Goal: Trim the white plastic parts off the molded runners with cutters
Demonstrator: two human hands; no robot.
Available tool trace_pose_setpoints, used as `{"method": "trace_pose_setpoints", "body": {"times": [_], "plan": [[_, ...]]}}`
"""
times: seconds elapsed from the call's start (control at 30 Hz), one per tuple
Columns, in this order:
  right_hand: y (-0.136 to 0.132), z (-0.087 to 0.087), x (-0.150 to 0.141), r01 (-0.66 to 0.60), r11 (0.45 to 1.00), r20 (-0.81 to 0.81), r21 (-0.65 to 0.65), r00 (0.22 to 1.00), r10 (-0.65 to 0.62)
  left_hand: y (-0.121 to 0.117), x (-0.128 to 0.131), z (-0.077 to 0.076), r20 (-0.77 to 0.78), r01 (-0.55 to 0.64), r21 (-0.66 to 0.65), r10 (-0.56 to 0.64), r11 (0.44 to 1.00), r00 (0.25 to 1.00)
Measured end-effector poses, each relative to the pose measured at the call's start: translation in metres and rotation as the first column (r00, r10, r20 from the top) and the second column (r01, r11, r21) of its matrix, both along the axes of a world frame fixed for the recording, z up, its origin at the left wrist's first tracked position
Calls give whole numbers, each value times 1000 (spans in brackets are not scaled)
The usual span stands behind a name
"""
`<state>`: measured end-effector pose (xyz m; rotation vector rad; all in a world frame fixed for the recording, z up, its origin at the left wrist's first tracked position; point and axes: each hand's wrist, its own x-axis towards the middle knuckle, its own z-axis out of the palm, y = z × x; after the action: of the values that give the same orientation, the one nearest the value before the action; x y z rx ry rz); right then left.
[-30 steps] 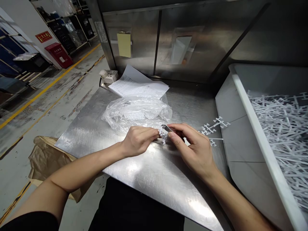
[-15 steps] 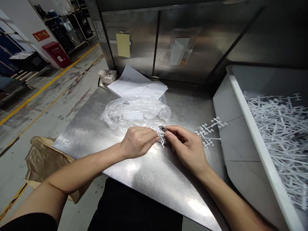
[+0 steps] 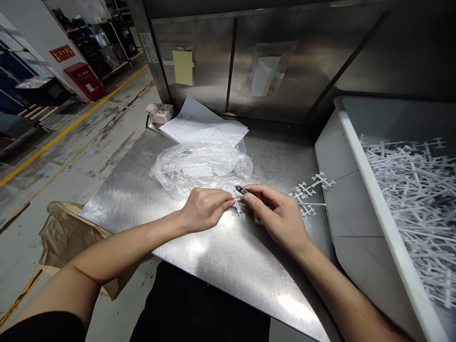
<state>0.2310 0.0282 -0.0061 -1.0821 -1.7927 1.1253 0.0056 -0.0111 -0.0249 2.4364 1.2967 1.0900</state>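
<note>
Head view, bin of white runners, bag of white bits, left hand pinching sprue, right hand gripping dark tool

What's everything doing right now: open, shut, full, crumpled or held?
Left hand: closed on white piece
White piece: held
Right hand: closed on small tool
Small tool: held, opening unclear
Clear bag: crumpled, bits inside
Papers: overlapping
Tub: open-topped, heaped with sticks
Plug: in socket
Brown paper: crumpled
</note>
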Motion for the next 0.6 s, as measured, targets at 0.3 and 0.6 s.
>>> {"method": "trace_pose_setpoints", "body": {"times": [0.3,0.6], "plan": [[-5,5,-2,-57,998,12,25,998,57,-1,1,0,6,15,30,-15,999,1000],[-6,9,-1,-60,998,20,29,998,59,-1,0,2,-20,9,30,-8,1000,1000]]}}
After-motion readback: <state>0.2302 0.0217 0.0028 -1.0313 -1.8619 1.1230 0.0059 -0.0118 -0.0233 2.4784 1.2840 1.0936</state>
